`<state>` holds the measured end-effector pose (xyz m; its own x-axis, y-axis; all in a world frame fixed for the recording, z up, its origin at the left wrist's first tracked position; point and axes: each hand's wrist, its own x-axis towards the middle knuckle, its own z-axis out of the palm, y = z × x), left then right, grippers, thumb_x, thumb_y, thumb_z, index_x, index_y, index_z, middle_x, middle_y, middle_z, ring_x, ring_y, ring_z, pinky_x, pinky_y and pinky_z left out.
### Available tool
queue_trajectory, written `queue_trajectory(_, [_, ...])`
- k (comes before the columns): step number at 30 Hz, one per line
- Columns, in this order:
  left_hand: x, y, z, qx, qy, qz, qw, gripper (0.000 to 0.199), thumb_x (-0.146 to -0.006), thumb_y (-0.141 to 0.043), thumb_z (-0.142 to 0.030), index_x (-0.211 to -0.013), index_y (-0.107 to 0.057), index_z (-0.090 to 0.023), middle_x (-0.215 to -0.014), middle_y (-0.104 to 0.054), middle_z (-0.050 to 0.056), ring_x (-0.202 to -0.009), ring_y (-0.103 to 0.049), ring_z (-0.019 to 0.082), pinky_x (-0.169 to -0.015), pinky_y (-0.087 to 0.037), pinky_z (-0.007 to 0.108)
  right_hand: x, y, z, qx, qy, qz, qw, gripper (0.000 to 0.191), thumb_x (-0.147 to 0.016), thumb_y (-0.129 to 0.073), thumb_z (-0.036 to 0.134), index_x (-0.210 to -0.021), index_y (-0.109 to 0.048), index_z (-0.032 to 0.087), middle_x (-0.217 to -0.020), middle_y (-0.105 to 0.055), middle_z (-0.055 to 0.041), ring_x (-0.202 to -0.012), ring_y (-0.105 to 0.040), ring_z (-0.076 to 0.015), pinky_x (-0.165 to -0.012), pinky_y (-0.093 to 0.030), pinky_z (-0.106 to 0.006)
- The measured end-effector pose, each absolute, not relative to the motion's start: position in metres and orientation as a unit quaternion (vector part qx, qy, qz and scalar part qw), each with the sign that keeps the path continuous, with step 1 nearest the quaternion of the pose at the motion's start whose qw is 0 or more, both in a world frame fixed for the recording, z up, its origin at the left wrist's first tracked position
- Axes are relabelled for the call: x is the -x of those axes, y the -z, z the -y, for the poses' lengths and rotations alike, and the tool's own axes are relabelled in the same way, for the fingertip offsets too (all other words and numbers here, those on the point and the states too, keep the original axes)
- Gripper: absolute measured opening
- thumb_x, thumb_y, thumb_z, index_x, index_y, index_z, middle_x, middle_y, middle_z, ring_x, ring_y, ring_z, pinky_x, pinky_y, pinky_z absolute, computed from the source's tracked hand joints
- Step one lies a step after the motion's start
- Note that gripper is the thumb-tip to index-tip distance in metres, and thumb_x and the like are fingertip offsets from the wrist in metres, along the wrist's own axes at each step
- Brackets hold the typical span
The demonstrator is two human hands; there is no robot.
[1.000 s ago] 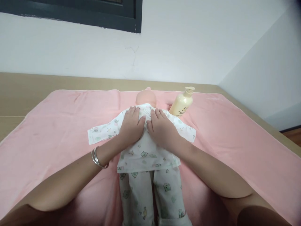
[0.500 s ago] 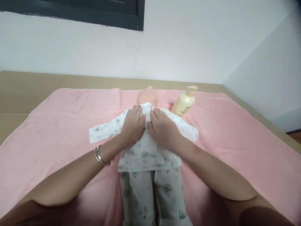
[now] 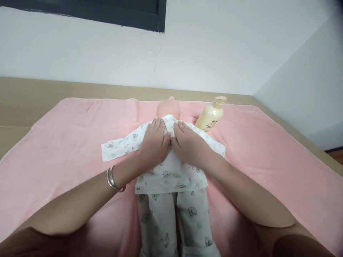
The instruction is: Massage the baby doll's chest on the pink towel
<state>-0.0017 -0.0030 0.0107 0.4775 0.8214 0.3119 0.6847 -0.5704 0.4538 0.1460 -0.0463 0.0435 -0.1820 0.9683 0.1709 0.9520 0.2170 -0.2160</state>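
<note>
A baby doll (image 3: 168,107) lies on a pink blanket (image 3: 80,125), its head pointing away from me. It is dressed in a white printed top (image 3: 171,178) and matching trousers (image 3: 163,217). My left hand (image 3: 155,141), with silver bangles (image 3: 112,179) at the wrist, rests flat on the left of the doll's upper body. On the right side of it lies my right hand (image 3: 190,144), also flat. The thumbs meet near the middle, and both hands hold nothing. The sleeves are spread out to the sides.
A pale yellow pump bottle (image 3: 210,116) leans at a tilt on the blanket, right of the doll's head. Behind the blanket runs a wooden surface (image 3: 40,92) up to a white wall (image 3: 200,46). A dark frame (image 3: 128,16) is on the wall.
Both hands have slid slightly inward on the top, bringing the thumbs together. The cloth under them has bunched a little at the middle. The bottle stays where it was.
</note>
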Motion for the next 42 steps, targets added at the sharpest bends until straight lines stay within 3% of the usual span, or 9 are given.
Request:
queue_trajectory(5, [-0.001,-0.007,0.020,-0.851,-0.266,-0.436,0.119,0.056,-0.098,-0.026,-0.032,-0.144,-0.038,-0.002,-0.156,-0.035,0.021,-0.150,-0.022,0.033,-0.122,-0.024,0.056,-0.165,-0.042,0.021,0.621,-0.088,0.762,0.162,0.044,-0.099,-0.029,0.032,-0.129,-0.055,0.012,-0.139,-0.058,-0.0156,-0.136,-0.047,-0.0288,-0.113,-0.039,-0.047])
queue_trajectory(10, [0.000,-0.011,0.018,-0.847,-0.259,-0.447,0.129,0.057,-0.096,-0.030,-0.031,-0.143,-0.039,0.000,-0.156,-0.035,0.022,-0.150,-0.023,0.033,-0.122,-0.025,0.056,-0.154,-0.035,0.026,0.651,-0.057,0.741,0.158,0.054,-0.099,-0.027,0.031,-0.139,-0.045,0.000,-0.150,-0.043,-0.0234,-0.145,-0.034,-0.0327,-0.118,-0.031,-0.052])
queue_trajectory(13, [0.004,-0.015,0.003,-0.845,-0.263,-0.439,0.157,0.055,-0.094,-0.033,-0.029,-0.141,-0.044,-0.004,-0.154,-0.039,0.019,-0.147,-0.031,0.031,-0.122,-0.028,0.054,-0.138,-0.036,0.049,0.639,-0.013,0.756,0.143,0.059,-0.099,-0.025,0.030,-0.144,-0.038,-0.005,-0.152,-0.039,-0.0271,-0.145,-0.033,-0.0352,-0.119,-0.030,-0.053])
queue_trajectory(17, [0.006,-0.013,-0.003,-0.837,-0.280,-0.436,0.176,0.051,-0.096,-0.030,-0.030,-0.137,-0.049,-0.008,-0.149,-0.047,0.015,-0.141,-0.040,0.027,-0.121,-0.031,0.049,-0.134,-0.039,0.058,0.606,0.000,0.782,0.147,0.060,-0.101,-0.025,0.037,-0.146,-0.040,-0.001,-0.154,-0.038,-0.0246,-0.147,-0.030,-0.0344,-0.120,-0.029,-0.052])
queue_trajectory(23, [0.001,-0.009,0.022,-0.848,-0.264,-0.440,0.132,0.057,-0.095,-0.033,-0.030,-0.143,-0.040,-0.002,-0.157,-0.033,0.021,-0.150,-0.023,0.034,-0.123,-0.024,0.056,-0.154,-0.037,0.027,0.631,-0.061,0.757,0.158,0.057,-0.100,-0.025,0.034,-0.143,-0.041,0.001,-0.152,-0.042,-0.0219,-0.145,-0.036,-0.0306,-0.120,-0.031,-0.051])
queue_trajectory(29, [0.007,-0.015,0.000,-0.833,-0.277,-0.445,0.175,0.052,-0.089,-0.033,-0.021,-0.135,-0.052,-0.008,-0.148,-0.048,0.015,-0.142,-0.041,0.027,-0.122,-0.031,0.048,-0.130,-0.036,0.063,0.621,0.034,0.772,0.129,0.058,-0.098,-0.029,0.028,-0.144,-0.040,-0.007,-0.151,-0.040,-0.0273,-0.145,-0.034,-0.0364,-0.120,-0.030,-0.053])
queue_trajectory(33, [0.004,-0.011,0.011,-0.835,-0.274,-0.451,0.156,0.057,-0.092,-0.028,-0.023,-0.141,-0.043,0.001,-0.154,-0.038,0.021,-0.148,-0.029,0.032,-0.124,-0.023,0.053,-0.136,-0.041,0.053,0.614,-0.032,0.775,0.147,0.053,-0.096,-0.029,0.024,-0.140,-0.047,0.000,-0.152,-0.042,-0.0218,-0.146,-0.033,-0.0315,-0.120,-0.031,-0.050])
queue_trajectory(36, [0.001,-0.010,0.027,-0.842,-0.257,-0.452,0.145,0.058,-0.093,-0.030,-0.024,-0.145,-0.038,0.000,-0.158,-0.030,0.021,-0.151,-0.021,0.033,-0.124,-0.022,0.055,-0.147,-0.039,0.032,0.637,-0.085,0.746,0.174,0.051,-0.096,-0.031,0.025,-0.139,-0.048,0.004,-0.155,-0.039,-0.0194,-0.148,-0.027,-0.0316,-0.120,-0.031,-0.051])
queue_trajectory(42, [0.002,-0.010,0.012,-0.835,-0.255,-0.460,0.163,0.059,-0.092,-0.027,-0.023,-0.144,-0.038,0.002,-0.156,-0.034,0.023,-0.150,-0.024,0.033,-0.121,-0.025,0.059,-0.140,-0.030,0.037,0.626,-0.002,0.755,0.195,0.054,-0.096,-0.030,0.025,-0.139,-0.046,-0.002,-0.148,-0.046,-0.0238,-0.143,-0.038,-0.0331,-0.119,-0.031,-0.054])
